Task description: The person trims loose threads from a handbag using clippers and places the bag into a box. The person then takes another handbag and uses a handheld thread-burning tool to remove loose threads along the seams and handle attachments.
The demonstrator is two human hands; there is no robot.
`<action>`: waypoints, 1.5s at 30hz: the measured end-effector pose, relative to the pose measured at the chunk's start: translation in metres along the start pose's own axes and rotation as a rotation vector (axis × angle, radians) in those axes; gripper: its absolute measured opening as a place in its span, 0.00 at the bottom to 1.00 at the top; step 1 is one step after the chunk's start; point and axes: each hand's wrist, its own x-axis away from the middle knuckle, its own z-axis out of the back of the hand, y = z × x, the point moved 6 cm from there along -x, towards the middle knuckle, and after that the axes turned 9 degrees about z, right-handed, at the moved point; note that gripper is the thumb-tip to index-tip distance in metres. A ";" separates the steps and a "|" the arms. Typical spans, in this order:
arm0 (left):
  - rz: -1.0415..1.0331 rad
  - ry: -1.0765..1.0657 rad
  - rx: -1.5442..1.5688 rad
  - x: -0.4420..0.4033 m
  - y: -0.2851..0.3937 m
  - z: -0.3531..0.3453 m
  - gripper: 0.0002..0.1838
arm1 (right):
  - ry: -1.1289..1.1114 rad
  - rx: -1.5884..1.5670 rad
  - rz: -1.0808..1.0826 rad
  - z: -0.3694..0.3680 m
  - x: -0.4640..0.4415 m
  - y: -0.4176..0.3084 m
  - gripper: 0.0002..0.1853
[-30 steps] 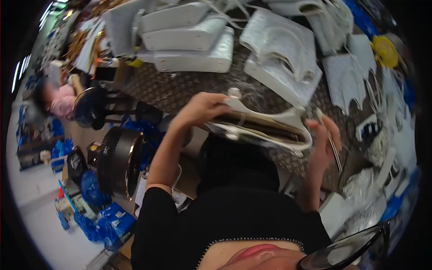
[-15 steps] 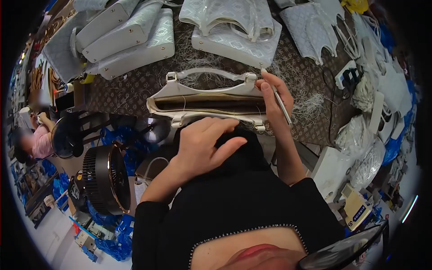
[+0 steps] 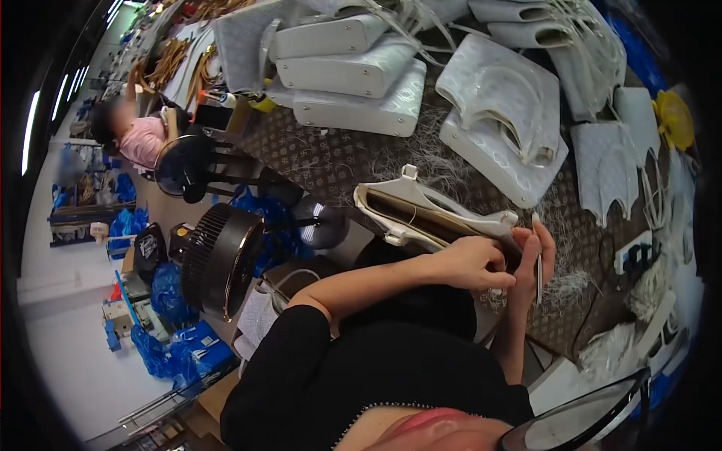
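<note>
A white handbag [image 3: 436, 214] lies open at the table's near edge, its tan lining and zip showing. My left hand [image 3: 474, 263] is at the bag's right end, fingers curled near its rim; whatever they pinch is too small to make out. Beside it, my right hand [image 3: 535, 252] holds a slim metal tool [image 3: 538, 278] with a pale tip, pointing up between thumb and fingers. The right hand's fingers are also close to the bag's right corner.
Stacked white bags [image 3: 357, 105] lie at the back, and more patterned bags [image 3: 500, 113] to their right. Loose threads [image 3: 568, 289] litter the brown patterned table [image 3: 301, 154]. A black fan [image 3: 222, 259] stands at the left, with a person in pink [image 3: 143, 139] beyond.
My left hand has moved right, from below the bag's middle to its right end beside my right hand. The view has turned, so the bag now appears tilted.
</note>
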 end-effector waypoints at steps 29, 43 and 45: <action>0.178 -0.217 0.652 0.009 -0.019 -0.003 0.14 | -0.060 0.060 0.163 0.006 0.009 -0.006 0.14; -0.040 -0.230 0.080 0.005 0.004 -0.002 0.14 | 0.017 0.003 0.159 0.007 0.011 -0.006 0.12; -0.038 -0.274 0.094 0.003 0.000 0.000 0.14 | 0.014 0.017 0.173 0.007 0.011 -0.006 0.11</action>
